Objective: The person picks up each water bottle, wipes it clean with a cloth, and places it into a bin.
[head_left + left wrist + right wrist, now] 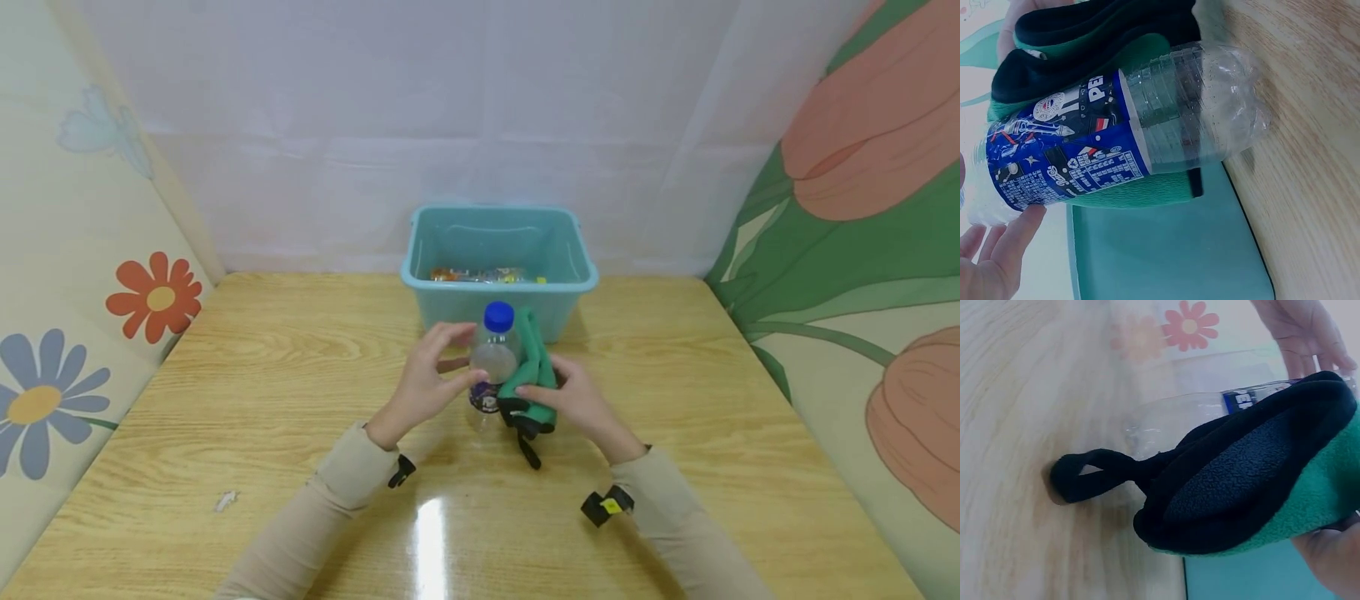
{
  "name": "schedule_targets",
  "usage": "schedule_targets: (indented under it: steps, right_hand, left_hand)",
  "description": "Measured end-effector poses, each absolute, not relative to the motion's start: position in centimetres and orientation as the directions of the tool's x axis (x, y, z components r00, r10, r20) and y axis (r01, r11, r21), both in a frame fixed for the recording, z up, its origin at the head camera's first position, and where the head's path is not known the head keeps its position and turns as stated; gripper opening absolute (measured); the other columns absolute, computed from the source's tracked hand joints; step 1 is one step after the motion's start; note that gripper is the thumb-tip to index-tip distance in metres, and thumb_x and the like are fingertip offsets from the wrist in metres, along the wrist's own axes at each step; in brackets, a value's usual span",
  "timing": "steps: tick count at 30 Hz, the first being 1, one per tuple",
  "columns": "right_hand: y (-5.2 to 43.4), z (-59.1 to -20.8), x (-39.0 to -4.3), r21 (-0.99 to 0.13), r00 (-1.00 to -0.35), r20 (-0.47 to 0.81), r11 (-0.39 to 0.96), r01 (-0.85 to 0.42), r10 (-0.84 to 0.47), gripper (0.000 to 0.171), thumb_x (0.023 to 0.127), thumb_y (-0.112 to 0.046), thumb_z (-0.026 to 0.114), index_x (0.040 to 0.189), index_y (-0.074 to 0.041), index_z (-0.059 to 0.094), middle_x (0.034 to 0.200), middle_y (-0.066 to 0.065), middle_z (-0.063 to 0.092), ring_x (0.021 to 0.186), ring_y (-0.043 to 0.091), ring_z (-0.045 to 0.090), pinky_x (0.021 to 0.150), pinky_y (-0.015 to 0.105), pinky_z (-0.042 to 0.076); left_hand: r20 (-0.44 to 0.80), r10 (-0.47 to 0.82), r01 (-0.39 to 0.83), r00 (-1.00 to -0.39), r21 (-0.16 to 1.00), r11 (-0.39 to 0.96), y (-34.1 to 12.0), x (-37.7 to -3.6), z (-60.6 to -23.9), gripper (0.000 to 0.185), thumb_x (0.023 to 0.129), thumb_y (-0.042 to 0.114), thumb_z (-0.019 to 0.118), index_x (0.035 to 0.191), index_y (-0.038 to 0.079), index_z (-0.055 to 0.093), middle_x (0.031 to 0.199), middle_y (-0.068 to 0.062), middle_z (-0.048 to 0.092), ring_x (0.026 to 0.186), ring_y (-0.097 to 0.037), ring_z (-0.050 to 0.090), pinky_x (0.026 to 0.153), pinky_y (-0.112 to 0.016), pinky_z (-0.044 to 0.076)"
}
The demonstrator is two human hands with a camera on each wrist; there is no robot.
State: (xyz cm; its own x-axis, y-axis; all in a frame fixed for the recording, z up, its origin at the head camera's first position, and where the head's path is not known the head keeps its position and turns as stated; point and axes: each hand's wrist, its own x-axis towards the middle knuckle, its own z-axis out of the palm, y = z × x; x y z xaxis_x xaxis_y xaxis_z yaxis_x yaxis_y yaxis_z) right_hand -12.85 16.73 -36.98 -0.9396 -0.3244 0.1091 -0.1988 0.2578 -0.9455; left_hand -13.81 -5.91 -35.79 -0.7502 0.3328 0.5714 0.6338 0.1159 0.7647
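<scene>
A clear plastic bottle (493,360) with a blue cap stands upright on the table, its dark blue printed label (1066,150) showing in the left wrist view. My left hand (429,375) curves round its upper part, thumb on the near side and fingers at the far side. Right beside the bottle, my right hand (581,400) grips a green fleece piece (531,383), thumb in front. The fleece has a black-trimmed opening (1235,469) and a black loop (1088,475) that hangs down toward the table. Some right-hand fingers are hidden behind it.
Just behind the bottle stands a light blue plastic bin (498,287) holding several small packaged things (487,275). A scrap-like pale mark (225,500) shows on the wooden table (300,350) at the left. White cloth (337,200) hangs behind, with floral panels on both sides.
</scene>
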Motion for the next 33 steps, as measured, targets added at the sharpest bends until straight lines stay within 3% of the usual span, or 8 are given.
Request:
schedule_targets:
  steps: [12,22,29,33]
  right_hand:
    - [16.4,-38.1,-13.6,-0.938,-0.924,0.063,0.295,-0.184,-0.378,0.038,0.079,-0.010,0.070,0.113,0.003,0.058,0.106,0.016,0.062,0.088,0.019,0.060,0.078,0.033,0.052]
    - [16.4,-38.2,-13.6,-0.935,-0.927,0.038,0.313,-0.165,-0.373,0.037,0.078,-0.006,0.071,0.111,0.006,0.058,0.103,0.018,0.064,0.084,0.018,0.061,0.075,0.029,0.053]
    - [17.1,-37.8,-13.6,-0.972,-0.951,-0.018,0.227,-0.055,-0.310,0.042,0.077,-0.003,0.069,0.114,0.010,0.055,0.101,0.017,0.063,0.084,0.016,0.060,0.076,0.029,0.053]
    - [17.6,-37.2,-13.4,-0.984,-0.967,-0.012,0.175,-0.033,-0.253,0.041,0.076,-0.001,0.068,0.112,0.013,0.054,0.094,0.009,0.063,0.081,0.013,0.059,0.074,0.026,0.053]
  left_hand:
    - [0.592,0.323,0.651,-0.739,0.751,0.113,-5.8,-13.8,-35.8,0.057,0.071,0.000,0.074,0.121,-0.007,0.048,0.108,-0.020,0.052,0.098,-0.032,0.054,0.075,-0.029,0.055]
    - [0.589,0.337,0.648,-0.735,0.756,0.091,-6.1,-14.0,-36.0,0.056,0.072,-0.003,0.072,0.122,-0.008,0.047,0.114,-0.021,0.051,0.100,-0.032,0.054,0.077,-0.037,0.055]
    - [0.595,0.374,0.664,-0.711,0.743,0.080,-6.5,-14.4,-36.2,0.056,0.073,-0.005,0.070,0.123,-0.008,0.046,0.116,-0.021,0.051,0.102,-0.033,0.054,0.080,-0.033,0.053]
    - [0.581,0.402,0.657,-0.708,0.750,0.073,-6.7,-14.6,-35.9,0.057,0.073,-0.007,0.069,0.124,-0.008,0.045,0.116,-0.022,0.051,0.103,-0.033,0.053,0.082,-0.029,0.052]
